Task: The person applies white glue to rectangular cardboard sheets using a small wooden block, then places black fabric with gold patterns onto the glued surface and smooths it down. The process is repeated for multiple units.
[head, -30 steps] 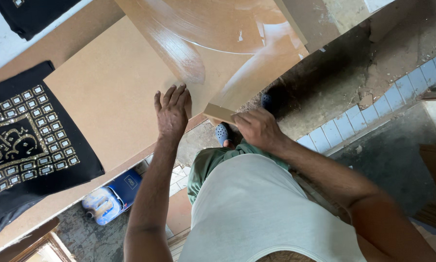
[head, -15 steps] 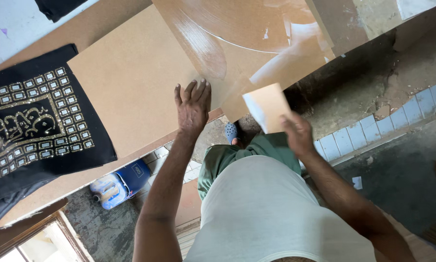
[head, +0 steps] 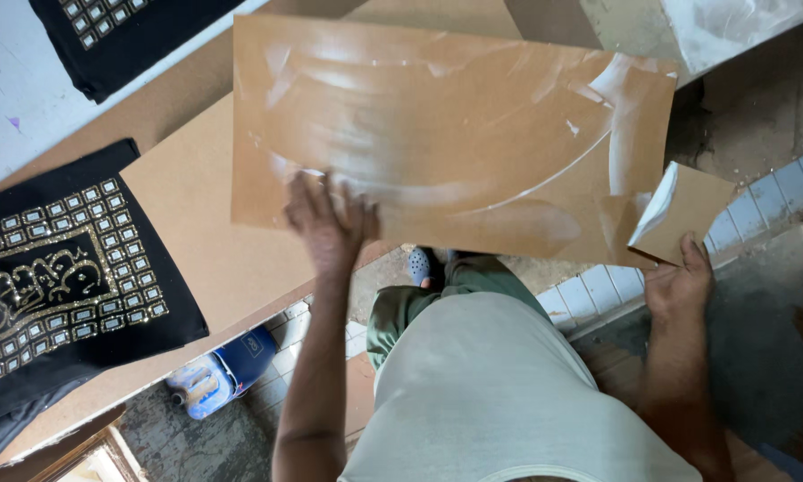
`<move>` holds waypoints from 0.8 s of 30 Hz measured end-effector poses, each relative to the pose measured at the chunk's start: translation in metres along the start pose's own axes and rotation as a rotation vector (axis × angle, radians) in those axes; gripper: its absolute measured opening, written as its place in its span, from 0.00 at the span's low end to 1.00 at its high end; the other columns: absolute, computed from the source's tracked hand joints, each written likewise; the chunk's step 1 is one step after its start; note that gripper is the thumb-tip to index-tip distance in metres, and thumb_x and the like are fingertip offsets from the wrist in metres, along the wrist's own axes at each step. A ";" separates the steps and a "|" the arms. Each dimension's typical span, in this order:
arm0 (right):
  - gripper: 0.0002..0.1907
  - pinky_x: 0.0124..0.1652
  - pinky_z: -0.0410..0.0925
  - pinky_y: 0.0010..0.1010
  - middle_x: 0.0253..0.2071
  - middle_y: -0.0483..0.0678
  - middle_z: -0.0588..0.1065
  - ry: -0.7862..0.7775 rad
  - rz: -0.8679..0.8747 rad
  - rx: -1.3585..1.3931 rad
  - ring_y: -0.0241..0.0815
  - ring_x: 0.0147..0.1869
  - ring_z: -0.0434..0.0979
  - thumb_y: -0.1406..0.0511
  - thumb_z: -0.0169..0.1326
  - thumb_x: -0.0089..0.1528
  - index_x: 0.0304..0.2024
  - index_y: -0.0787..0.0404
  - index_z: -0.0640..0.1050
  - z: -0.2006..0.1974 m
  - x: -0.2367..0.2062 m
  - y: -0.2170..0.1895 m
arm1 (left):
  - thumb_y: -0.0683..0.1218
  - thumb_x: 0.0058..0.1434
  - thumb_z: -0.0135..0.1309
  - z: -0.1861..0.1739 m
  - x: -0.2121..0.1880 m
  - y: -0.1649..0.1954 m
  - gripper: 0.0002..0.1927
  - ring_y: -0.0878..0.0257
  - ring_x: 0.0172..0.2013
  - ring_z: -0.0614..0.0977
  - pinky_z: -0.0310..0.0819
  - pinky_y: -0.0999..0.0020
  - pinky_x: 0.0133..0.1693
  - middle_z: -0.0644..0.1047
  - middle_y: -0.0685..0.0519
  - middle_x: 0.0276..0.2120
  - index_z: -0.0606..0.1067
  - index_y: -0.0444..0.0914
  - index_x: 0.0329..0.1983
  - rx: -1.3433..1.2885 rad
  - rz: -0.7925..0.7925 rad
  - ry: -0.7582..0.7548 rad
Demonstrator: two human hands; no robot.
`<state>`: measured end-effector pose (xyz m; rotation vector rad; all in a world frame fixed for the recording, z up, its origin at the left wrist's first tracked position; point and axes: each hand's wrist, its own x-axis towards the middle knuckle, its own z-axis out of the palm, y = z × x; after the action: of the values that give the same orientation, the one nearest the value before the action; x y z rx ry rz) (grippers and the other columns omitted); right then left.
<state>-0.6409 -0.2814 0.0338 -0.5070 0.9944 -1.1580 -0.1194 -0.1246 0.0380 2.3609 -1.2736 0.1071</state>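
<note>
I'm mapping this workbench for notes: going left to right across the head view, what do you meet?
Black embroidered cloth → left hand → glue-smeared brown board → small card spreader, held by the right hand.

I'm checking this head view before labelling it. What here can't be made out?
- Left hand: motion-blurred, so its contact with the glue-smeared brown board is unclear.
- Right hand: fingers hidden behind the small card scraper.
- Black embroidered cloth: cut off by the left edge.

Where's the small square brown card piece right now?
In the head view, the small square brown card piece sits at the right, held in the right hand, beside the big glue-smeared brown board.
</note>
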 end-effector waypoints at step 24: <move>0.20 0.65 0.63 0.32 0.57 0.47 0.78 -0.420 0.128 -0.465 0.36 0.63 0.75 0.63 0.56 0.68 0.60 0.65 0.76 0.167 0.181 0.041 | 0.55 0.37 0.78 -0.128 -0.105 -0.193 0.61 0.43 0.64 0.66 0.68 0.48 0.62 0.71 0.37 0.60 0.62 0.31 0.73 0.147 -0.459 -0.271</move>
<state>-0.4651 -0.4583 0.0165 -0.9977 0.9076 -0.6600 -0.0044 0.1014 0.0555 2.8048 -0.8197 -0.2804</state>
